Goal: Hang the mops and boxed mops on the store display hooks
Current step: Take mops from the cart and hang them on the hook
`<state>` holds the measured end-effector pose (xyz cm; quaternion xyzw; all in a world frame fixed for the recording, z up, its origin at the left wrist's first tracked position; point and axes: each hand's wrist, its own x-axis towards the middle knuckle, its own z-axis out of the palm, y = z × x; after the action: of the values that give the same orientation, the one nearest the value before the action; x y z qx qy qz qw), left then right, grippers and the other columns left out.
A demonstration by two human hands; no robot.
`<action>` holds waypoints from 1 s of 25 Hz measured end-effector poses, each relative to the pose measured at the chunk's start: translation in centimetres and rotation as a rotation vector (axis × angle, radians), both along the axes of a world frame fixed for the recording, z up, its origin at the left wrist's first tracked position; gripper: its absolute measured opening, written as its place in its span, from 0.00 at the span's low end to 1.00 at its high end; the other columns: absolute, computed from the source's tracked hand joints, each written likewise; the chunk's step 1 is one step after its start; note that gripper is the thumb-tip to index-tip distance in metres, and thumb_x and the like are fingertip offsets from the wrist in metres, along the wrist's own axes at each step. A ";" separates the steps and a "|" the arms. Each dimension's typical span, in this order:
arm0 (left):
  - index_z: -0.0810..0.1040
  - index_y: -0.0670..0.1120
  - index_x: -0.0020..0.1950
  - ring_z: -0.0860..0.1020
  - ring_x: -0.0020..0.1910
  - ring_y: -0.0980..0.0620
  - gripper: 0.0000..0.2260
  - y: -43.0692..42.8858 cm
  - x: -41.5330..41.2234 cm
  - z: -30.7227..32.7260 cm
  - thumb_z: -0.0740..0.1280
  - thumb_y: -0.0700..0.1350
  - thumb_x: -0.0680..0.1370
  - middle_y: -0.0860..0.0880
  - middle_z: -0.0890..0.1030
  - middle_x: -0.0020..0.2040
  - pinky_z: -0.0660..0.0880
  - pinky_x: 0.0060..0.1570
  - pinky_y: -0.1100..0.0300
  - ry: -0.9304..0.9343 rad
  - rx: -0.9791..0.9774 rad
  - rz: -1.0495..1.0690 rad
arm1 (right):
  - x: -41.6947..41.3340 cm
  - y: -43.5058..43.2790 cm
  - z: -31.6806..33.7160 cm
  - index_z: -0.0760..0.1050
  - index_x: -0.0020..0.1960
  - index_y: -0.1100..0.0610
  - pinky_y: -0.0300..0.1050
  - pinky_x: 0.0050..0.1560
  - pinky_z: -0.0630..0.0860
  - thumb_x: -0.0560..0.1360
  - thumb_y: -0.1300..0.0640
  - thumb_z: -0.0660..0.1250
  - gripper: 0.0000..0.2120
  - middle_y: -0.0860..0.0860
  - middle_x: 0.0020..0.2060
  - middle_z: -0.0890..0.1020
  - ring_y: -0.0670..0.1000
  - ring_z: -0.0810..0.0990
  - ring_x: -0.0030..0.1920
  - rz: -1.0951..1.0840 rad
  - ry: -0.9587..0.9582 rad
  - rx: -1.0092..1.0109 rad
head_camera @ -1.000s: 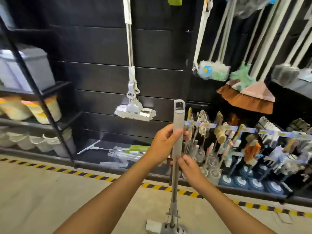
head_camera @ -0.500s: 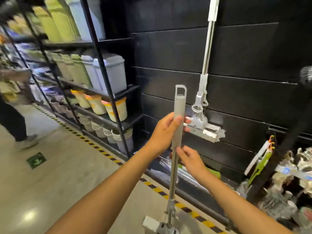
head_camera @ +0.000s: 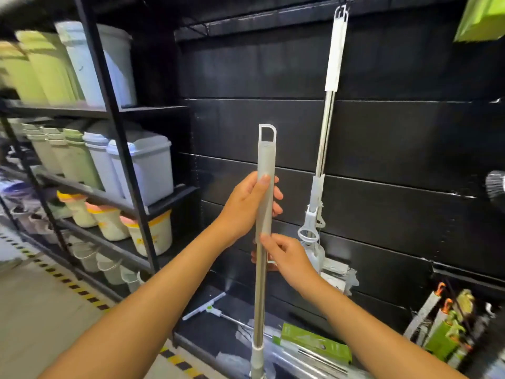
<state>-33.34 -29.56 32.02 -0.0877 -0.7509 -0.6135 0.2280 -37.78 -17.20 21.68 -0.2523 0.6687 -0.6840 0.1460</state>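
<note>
I hold a grey mop (head_camera: 265, 160) upright in front of the black slat wall; its handle ends in a loop at the top, and its head is out of view below. My left hand (head_camera: 247, 205) is wrapped around the grey grip. My right hand (head_camera: 284, 255) pinches the metal pole just beneath. A second white mop (head_camera: 329, 110) hangs from a display hook (head_camera: 341, 8) at the upper right, its head behind my right hand. More mops in wrap and a green boxed mop (head_camera: 317, 344) lie on the bottom shelf.
A black metal rack (head_camera: 109, 110) at left carries plastic bins and buckets. Yellow-black tape (head_camera: 82, 295) marks the floor edge. Small cleaning tools (head_camera: 448, 324) hang at the lower right, and a green package (head_camera: 483, 17) is at the top right corner.
My view has swung left and upward, so the hanging mop's hook now shows. The held mop has risen higher, with both hands keeping the same grip.
</note>
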 end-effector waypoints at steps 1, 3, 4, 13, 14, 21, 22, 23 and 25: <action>0.75 0.42 0.64 0.84 0.43 0.42 0.18 -0.9 -1.2 0.9 0.57 0.54 0.86 0.44 0.83 0.49 0.82 0.52 0.42 0.003 -0.018 -0.028 | -1.0 -0.5 0.8 0.84 0.50 0.63 0.65 0.56 0.83 0.81 0.48 0.68 0.17 0.58 0.41 0.88 0.66 0.88 0.49 -0.021 0.008 0.010; 0.75 0.43 0.63 0.86 0.47 0.40 0.16 -2.7 -4.1 2.9 0.56 0.53 0.88 0.43 0.85 0.52 0.83 0.53 0.44 0.010 -0.035 -0.093 | -3.1 -1.6 2.8 0.84 0.50 0.63 0.66 0.56 0.82 0.82 0.50 0.68 0.15 0.57 0.39 0.87 0.67 0.87 0.49 -0.082 0.019 0.019; 0.75 0.43 0.63 0.87 0.48 0.39 0.16 -3.4 -5.5 3.7 0.56 0.52 0.88 0.43 0.85 0.53 0.84 0.53 0.45 0.012 -0.045 -0.118 | -4.2 -2.0 3.9 0.84 0.49 0.61 0.64 0.54 0.82 0.83 0.51 0.67 0.14 0.56 0.39 0.87 0.66 0.87 0.49 -0.117 0.034 0.035; 0.74 0.44 0.66 0.87 0.46 0.47 0.18 -4.0 -14.3 13.0 0.55 0.55 0.87 0.47 0.86 0.52 0.85 0.49 0.56 0.078 -0.111 -0.257 | -10.2 -2.3 13.4 0.84 0.51 0.59 0.49 0.47 0.87 0.83 0.48 0.67 0.15 0.62 0.45 0.88 0.62 0.89 0.48 -0.329 0.113 0.019; 0.74 0.44 0.66 0.87 0.45 0.48 0.18 -3.9 -15.1 13.9 0.55 0.56 0.87 0.49 0.86 0.51 0.85 0.48 0.57 0.089 -0.103 -0.264 | -10.7 -2.3 14.5 0.84 0.51 0.59 0.48 0.46 0.87 0.83 0.47 0.66 0.16 0.62 0.45 0.89 0.62 0.89 0.48 -0.342 0.125 0.018; 0.75 0.44 0.66 0.86 0.42 0.46 0.19 -2.1 -20.1 21.0 0.56 0.56 0.87 0.44 0.86 0.52 0.85 0.51 0.47 0.127 -0.040 -0.298 | -13.8 -1.4 21.5 0.84 0.53 0.62 0.40 0.37 0.84 0.82 0.44 0.66 0.21 0.62 0.44 0.88 0.59 0.89 0.44 -0.445 0.224 -0.011; 0.75 0.44 0.66 0.86 0.42 0.46 0.19 -1.8 -20.7 21.9 0.56 0.56 0.87 0.44 0.86 0.53 0.86 0.51 0.47 0.132 -0.038 -0.297 | -14.3 -1.3 22.4 0.84 0.53 0.61 0.40 0.37 0.85 0.82 0.43 0.65 0.21 0.61 0.43 0.88 0.59 0.89 0.44 -0.463 0.236 -0.007; 0.75 0.44 0.66 0.86 0.42 0.47 0.19 -1.6 -21.2 22.7 0.56 0.57 0.87 0.44 0.86 0.53 0.86 0.50 0.48 0.139 -0.042 -0.297 | -14.9 -1.2 23.1 0.84 0.53 0.60 0.41 0.38 0.85 0.82 0.42 0.65 0.21 0.59 0.43 0.89 0.58 0.90 0.43 -0.478 0.253 0.001; 0.75 0.45 0.67 0.86 0.42 0.47 0.19 -1.1 -22.1 24.3 0.56 0.57 0.87 0.43 0.86 0.55 0.86 0.48 0.51 0.150 -0.047 -0.303 | -16.0 -0.8 24.4 0.84 0.53 0.58 0.43 0.41 0.86 0.81 0.40 0.65 0.21 0.56 0.41 0.89 0.56 0.90 0.42 -0.497 0.271 0.012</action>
<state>-55.44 -30.68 56.28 -0.2508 -0.7242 -0.6147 0.1864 -53.80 -17.99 46.12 -0.1689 0.7276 -0.6548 -0.1152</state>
